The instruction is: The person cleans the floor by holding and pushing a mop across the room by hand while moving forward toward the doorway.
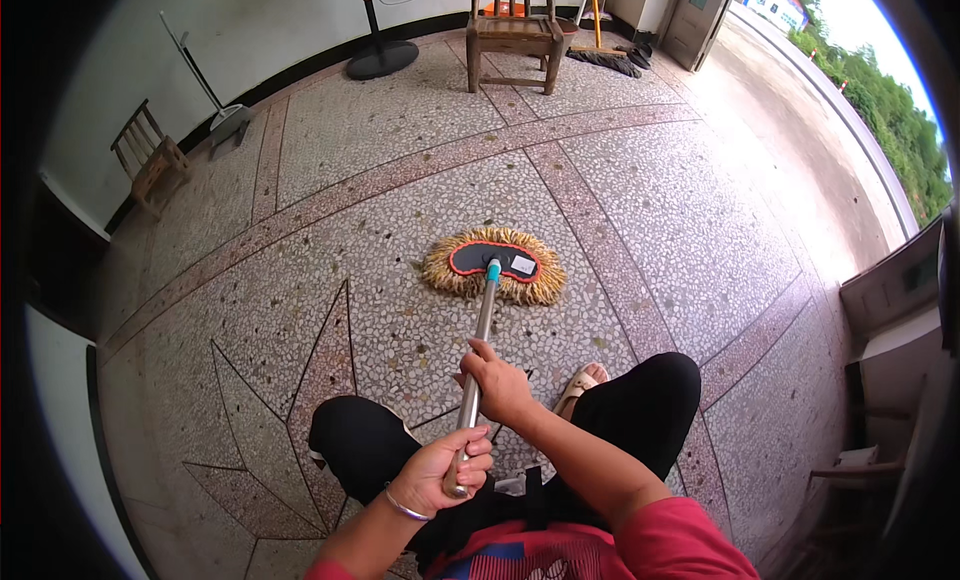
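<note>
Both of my hands grip the metal handle (pixel 485 319) of a short mop. My left hand (pixel 446 466) is wrapped around the lower end of the handle, close to my body, and a silvery bangle circles that wrist. Further up the shaft, my right hand (pixel 495 379) closes around it. A teal joint (pixel 493 271) links the shaft to the fringed yellow-brown mop head (pixel 551 276). That head rests flat on the speckled terrazzo floor (pixel 360 242) ahead of my knees. Its dark backing plate (pixel 471 258) has a red edge and a small white label with writing.
A wooden chair (pixel 514 29) and a black fan base (pixel 382 58) stand ahead near the wall. A floor mop (pixel 606 59) lies beside dark shoes (pixel 640 54). At left are a small wooden chair (pixel 156 156) and a long-handled dustpan (pixel 229 122). An open doorway (pixel 795 114) is at right.
</note>
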`<state>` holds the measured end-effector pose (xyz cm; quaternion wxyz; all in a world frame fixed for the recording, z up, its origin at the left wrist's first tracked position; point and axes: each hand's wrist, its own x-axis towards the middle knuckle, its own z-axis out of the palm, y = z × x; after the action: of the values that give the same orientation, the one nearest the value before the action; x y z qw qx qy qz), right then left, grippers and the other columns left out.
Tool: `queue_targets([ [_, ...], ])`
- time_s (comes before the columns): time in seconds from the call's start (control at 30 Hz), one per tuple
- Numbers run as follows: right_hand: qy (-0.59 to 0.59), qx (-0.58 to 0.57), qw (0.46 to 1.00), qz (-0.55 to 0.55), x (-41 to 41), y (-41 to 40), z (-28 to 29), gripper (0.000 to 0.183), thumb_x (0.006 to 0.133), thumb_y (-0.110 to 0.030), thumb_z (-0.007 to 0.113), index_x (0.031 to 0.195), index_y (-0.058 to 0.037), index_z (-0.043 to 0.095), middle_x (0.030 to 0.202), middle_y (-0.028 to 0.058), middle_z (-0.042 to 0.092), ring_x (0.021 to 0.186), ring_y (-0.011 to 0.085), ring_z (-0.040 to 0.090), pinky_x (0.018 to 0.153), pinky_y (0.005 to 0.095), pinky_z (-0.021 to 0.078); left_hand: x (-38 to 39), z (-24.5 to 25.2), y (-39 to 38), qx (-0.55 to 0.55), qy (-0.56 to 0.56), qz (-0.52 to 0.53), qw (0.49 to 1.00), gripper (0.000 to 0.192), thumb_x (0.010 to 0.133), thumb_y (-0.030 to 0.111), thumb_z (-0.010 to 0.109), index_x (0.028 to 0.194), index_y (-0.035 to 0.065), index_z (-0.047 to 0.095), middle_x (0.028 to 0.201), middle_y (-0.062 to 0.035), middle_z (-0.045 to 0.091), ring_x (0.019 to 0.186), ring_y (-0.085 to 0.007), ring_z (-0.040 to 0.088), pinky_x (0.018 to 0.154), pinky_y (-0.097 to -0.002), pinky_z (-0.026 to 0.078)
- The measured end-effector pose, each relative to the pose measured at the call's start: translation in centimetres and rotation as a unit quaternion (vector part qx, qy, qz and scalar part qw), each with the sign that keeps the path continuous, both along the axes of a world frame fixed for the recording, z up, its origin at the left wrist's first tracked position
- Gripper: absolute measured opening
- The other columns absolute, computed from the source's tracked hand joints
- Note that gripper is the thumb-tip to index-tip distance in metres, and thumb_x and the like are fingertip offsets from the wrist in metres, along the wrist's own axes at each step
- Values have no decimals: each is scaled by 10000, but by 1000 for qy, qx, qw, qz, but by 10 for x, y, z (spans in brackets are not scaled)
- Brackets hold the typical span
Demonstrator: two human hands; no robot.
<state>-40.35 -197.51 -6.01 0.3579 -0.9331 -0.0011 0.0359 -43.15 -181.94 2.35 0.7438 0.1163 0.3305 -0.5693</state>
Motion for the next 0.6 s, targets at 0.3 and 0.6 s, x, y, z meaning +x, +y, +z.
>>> queue_targets([
  [0.3,-46,22,999,3,67,-71,-45,182,848,-240,620,968,-119,556,1385,138,441,978,390,605,752,449,500,50,-46,-78,-1,-48,52,998,119,942,150,534,907,39,516,626,8,438,471,-80,396,379,-202,355],
  [0.6,26,79,992,90,-68,-15,19,258,871,-276,600,1022,-100,486,1383,238,380,906,440,610,711,500,511,-54,60,-14,57,123,-21,991,281,1000,254,406,774,100,472,534,-12,375,395,-119,361,344,-226,301],
])
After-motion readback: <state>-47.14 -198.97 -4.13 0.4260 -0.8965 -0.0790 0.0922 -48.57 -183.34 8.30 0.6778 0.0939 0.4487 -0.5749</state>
